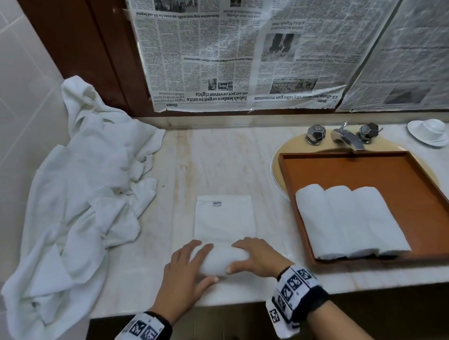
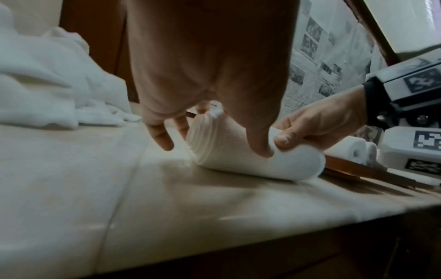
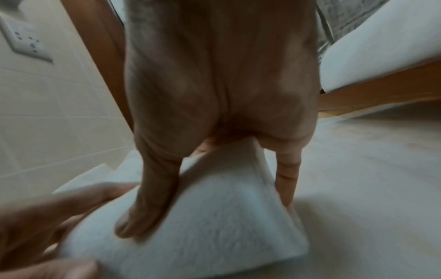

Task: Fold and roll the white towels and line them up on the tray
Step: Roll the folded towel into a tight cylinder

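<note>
A folded white towel lies on the marble counter, its near end rolled into a thick roll. My left hand grips the roll's left end, fingers over the top and thumb on the near side. At the right end my right hand curls round it the same way. The left wrist view shows the roll pinched by my right hand. In the right wrist view the fingers straddle the roll. Three rolled towels lie side by side on the brown tray.
A loose pile of white towels covers the counter's left side and hangs over its front edge. The tray rests over a sink, below a faucet. A cup on a saucer stands far right. Newspaper covers the wall behind.
</note>
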Demonstrator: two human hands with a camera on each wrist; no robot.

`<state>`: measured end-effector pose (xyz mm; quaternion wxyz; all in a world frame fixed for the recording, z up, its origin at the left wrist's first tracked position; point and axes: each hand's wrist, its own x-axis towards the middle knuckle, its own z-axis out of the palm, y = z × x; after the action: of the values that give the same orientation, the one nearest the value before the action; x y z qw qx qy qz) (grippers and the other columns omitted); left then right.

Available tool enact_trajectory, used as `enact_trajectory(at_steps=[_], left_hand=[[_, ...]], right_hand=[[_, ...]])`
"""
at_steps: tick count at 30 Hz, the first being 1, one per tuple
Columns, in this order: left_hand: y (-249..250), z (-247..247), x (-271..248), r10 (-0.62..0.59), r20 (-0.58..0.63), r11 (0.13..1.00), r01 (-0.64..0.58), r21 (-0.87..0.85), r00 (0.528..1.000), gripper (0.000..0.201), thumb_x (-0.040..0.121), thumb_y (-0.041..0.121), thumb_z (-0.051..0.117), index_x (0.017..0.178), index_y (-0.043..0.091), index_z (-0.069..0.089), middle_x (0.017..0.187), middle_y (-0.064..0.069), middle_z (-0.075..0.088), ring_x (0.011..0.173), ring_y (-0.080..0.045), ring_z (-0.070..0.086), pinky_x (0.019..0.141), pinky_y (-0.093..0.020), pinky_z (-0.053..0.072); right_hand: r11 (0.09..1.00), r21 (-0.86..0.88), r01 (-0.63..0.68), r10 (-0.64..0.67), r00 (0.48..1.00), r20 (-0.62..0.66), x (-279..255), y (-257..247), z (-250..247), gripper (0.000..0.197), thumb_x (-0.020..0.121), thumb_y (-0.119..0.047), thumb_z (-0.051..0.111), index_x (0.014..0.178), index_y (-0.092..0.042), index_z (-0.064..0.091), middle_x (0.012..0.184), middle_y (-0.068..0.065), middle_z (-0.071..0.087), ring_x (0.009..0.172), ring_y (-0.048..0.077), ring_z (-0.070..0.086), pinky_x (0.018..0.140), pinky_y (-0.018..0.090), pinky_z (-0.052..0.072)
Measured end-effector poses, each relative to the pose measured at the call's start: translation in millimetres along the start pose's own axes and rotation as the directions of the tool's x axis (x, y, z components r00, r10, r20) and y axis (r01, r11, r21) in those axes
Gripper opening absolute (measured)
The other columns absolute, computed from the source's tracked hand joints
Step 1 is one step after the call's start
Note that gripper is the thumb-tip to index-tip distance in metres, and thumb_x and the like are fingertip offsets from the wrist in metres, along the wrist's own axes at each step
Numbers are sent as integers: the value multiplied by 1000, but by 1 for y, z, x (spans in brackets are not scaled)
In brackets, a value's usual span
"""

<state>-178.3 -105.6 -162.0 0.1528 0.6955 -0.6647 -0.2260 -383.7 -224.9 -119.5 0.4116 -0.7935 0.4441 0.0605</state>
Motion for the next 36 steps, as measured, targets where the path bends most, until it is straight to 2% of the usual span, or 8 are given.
enact_trajectory(at_steps=[4,9,15,18,21,26,30,36], left_hand=[[-11,-10,16,16,103,993,-3,-119,995,67,81,66,62,141,40,47,135,12,41,118,-12,40,104,-30,37],[-14,-29,38,23,250,970,39,-240,968,56,75,66,71,124,42,60,116,13,59,107,-5,53,87,-15,36],[-11,-24,34,-50,240,970,104,-221,969,67,76,83,52,127,40,55,122,21,59,112,-6,54,96,-30,45],[-3,-13,20,22,98,998,-16,-66,995,77,78,81,47,144,43,37,138,24,32,124,-9,32,105,-32,37],[1,-10,14,27,62,997,-22,-80,998,76,81,72,55,148,44,33,145,17,32,127,-12,32,107,-30,35],[-8,-26,40,13,201,983,24,-180,979,69,75,72,64,136,43,52,128,10,56,118,-12,50,98,-26,37],[-5,-39,55,0,328,956,97,-277,945,45,82,57,72,122,41,61,119,15,64,109,-6,57,87,-14,39],[-3,-28,33,3,217,988,31,-150,976,70,79,70,64,141,45,41,134,20,41,119,-8,42,99,-29,41]], right_hand=[[996,88,14,-8,998,-67,-7,5,9,56,83,-56,71,125,-21,60,123,-5,59,112,15,53,96,30,41],[907,-420,24,-219,879,-423,-26,13,49,64,83,-67,46,129,-24,54,121,-2,58,107,21,58,85,36,51],[951,-309,19,-84,976,-200,-9,12,25,77,81,-74,53,140,-25,45,129,-3,50,117,20,45,96,35,40],[988,-151,37,-50,995,-82,-1,7,7,64,81,-66,64,126,-21,57,121,-1,56,110,19,49,93,34,41],[999,-31,23,-23,1000,7,0,3,-4,54,84,-59,68,113,-14,62,114,3,63,103,20,56,92,36,43],[970,-243,6,-62,972,-224,-16,5,20,67,91,-65,44,141,-20,46,137,1,52,123,22,48,102,37,40],[900,-435,-4,-180,907,-381,-23,7,55,77,79,-68,40,141,-22,43,133,4,53,120,28,52,92,40,50],[974,-225,23,-62,984,-167,-5,7,21,71,81,-68,60,140,-30,46,132,-4,50,122,18,41,101,38,38]])
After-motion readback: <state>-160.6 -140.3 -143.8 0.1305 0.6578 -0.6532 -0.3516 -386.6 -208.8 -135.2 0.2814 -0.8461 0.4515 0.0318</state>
